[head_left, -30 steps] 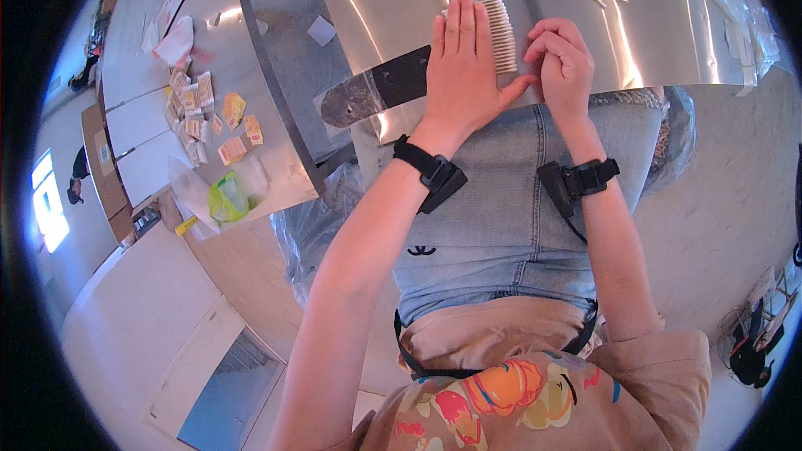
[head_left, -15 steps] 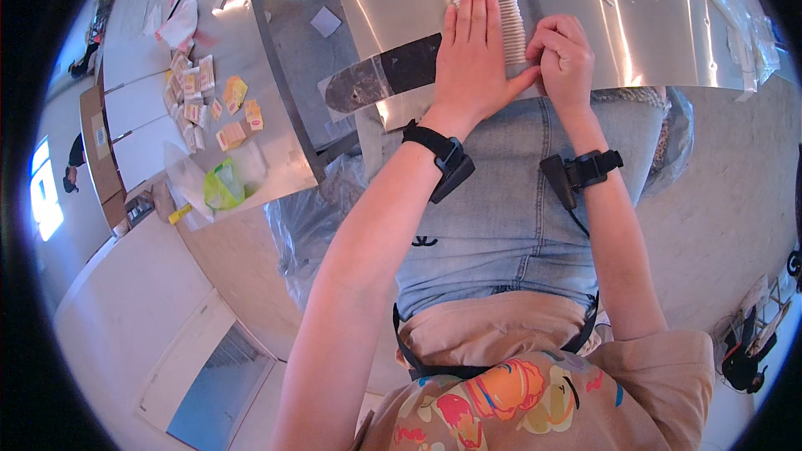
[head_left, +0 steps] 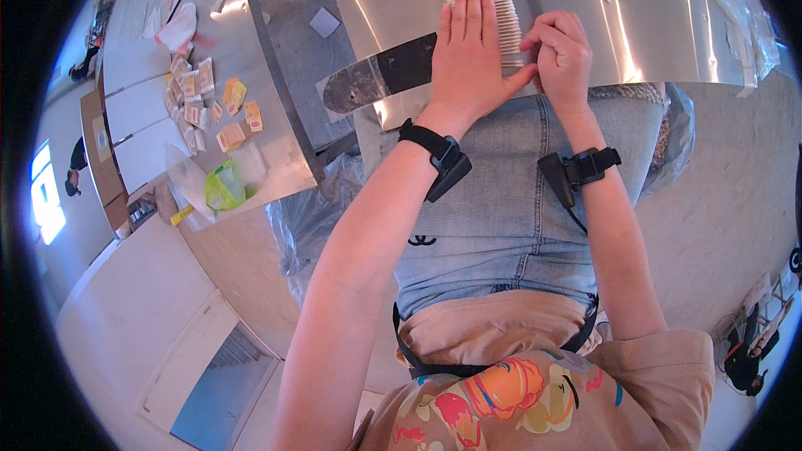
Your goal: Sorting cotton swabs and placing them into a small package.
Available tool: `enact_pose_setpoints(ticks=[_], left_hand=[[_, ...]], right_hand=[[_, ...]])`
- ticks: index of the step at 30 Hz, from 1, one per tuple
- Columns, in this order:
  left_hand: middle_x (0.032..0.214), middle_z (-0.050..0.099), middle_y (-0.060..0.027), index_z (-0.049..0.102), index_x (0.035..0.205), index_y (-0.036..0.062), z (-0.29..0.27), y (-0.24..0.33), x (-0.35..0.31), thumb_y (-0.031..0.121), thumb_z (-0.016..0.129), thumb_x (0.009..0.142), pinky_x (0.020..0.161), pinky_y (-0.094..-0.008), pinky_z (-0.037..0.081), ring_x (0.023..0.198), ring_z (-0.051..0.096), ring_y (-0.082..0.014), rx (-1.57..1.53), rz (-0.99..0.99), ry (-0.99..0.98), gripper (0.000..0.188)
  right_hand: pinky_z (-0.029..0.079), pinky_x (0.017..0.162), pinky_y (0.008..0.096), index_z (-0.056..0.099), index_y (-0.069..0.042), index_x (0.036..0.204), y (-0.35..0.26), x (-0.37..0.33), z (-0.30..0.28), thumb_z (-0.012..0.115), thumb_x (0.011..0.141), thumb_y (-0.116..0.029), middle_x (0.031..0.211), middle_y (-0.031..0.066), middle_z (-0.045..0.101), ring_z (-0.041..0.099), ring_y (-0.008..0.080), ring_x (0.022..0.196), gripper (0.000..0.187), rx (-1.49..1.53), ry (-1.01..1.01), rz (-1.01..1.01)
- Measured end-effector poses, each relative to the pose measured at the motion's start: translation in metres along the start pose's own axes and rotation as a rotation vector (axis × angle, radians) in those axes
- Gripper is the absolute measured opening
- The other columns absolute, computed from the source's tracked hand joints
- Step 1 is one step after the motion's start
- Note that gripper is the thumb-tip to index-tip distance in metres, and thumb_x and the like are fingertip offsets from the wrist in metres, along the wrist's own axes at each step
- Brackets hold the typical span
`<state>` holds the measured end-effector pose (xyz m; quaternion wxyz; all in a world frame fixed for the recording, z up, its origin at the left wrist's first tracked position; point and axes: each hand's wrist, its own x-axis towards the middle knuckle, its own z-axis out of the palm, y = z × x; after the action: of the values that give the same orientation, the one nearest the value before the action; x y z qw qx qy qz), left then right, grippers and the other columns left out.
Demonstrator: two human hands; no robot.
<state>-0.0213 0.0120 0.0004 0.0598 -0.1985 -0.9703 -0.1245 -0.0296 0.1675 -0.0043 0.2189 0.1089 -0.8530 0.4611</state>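
Fingers (head_left: pixel 474 17) of left hand (head_left: pixel 464 71) extended, ungripped, flat over left part of cotton swab row (head_left: pixel 508 23) on metal desk (head_left: pixel 647 25); right hand (head_left: pixel 565 57) curled beside row's right edge, grasp indeterminable.

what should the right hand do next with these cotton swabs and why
Probably nudge the nearest swab up against the row of swabs with the right hand: it seems to lie slightly apart, that hand is beside it, and the left hand, flat, covers part of the row.
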Motion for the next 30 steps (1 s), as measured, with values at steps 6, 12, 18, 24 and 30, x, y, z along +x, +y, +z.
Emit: enact_pose_setpoints(ticks=[6, 12, 18, 24, 30], left_hand=[[0.158, 0.023, -0.0298, 0.026, 0.15, -0.0114, -0.0001, -0.0005, 0.0, 0.071, 0.057, 0.083, 0.123, -0.0483, 0.014, 0.151, 0.017, -0.0395, 0.002, 0.007, 0.001, 0.11], [0.158, 0.022, -0.03, 0.025, 0.15, -0.0113, 0.0002, -0.0009, 0.0, 0.072, 0.056, 0.083, 0.123, -0.0486, 0.014, 0.151, 0.016, -0.0395, 0.009, 0.01, 0.004, 0.111], [0.158, 0.022, -0.0298, 0.025, 0.15, -0.0111, 0.0003, -0.0008, 0.0003, 0.071, 0.057, 0.083, 0.123, -0.0486, 0.013, 0.151, 0.016, -0.0392, 0.007, 0.002, -0.005, 0.11], [0.159, 0.022, -0.0291, 0.026, 0.15, -0.011, -0.001, -0.0004, 0.0005, 0.071, 0.057, 0.083, 0.123, -0.0482, 0.012, 0.151, 0.015, -0.0385, -0.007, 0.002, -0.008, 0.11], [0.159, 0.021, -0.0289, 0.026, 0.15, -0.0109, 0.0002, -0.0009, 0.0004, 0.072, 0.055, 0.084, 0.123, -0.0479, 0.012, 0.151, 0.014, -0.0383, 0.005, 0.001, -0.008, 0.11]], right_hand=[[0.05, 0.072, 0.0359, 0.065, -0.005, 0.066, 0.001, -0.001, -0.0017, 0.057, 0.071, 0.006, 0.08, 0.0052, 0.059, 0.058, 0.0245, 0.081, 0.014, -0.033, -0.063, -0.028], [0.05, 0.074, 0.0363, 0.067, -0.005, 0.069, 0.0009, 0.0002, 0.0006, 0.057, 0.072, 0.005, 0.085, 0.0051, 0.06, 0.059, 0.0249, 0.085, 0.014, -0.043, 0.032, 0.001], [0.05, 0.074, 0.0367, 0.067, -0.005, 0.069, 0.0025, -0.0003, 0.0009, 0.057, 0.072, 0.005, 0.085, 0.0049, 0.06, 0.059, 0.025, 0.085, 0.015, -0.053, 0.005, -0.019], [0.05, 0.074, 0.037, 0.068, -0.005, 0.074, 0.0002, 0.0006, 0.002, 0.056, 0.073, 0.007, 0.086, 0.0056, 0.061, 0.059, 0.0266, 0.086, 0.017, -0.025, 0.049, 0.027], [0.051, 0.075, 0.0375, 0.069, -0.006, 0.076, 0.0002, 0.0018, 0.0029, 0.056, 0.074, 0.007, 0.088, 0.0058, 0.062, 0.06, 0.027, 0.088, 0.018, -0.072, 0.031, 0.01]])
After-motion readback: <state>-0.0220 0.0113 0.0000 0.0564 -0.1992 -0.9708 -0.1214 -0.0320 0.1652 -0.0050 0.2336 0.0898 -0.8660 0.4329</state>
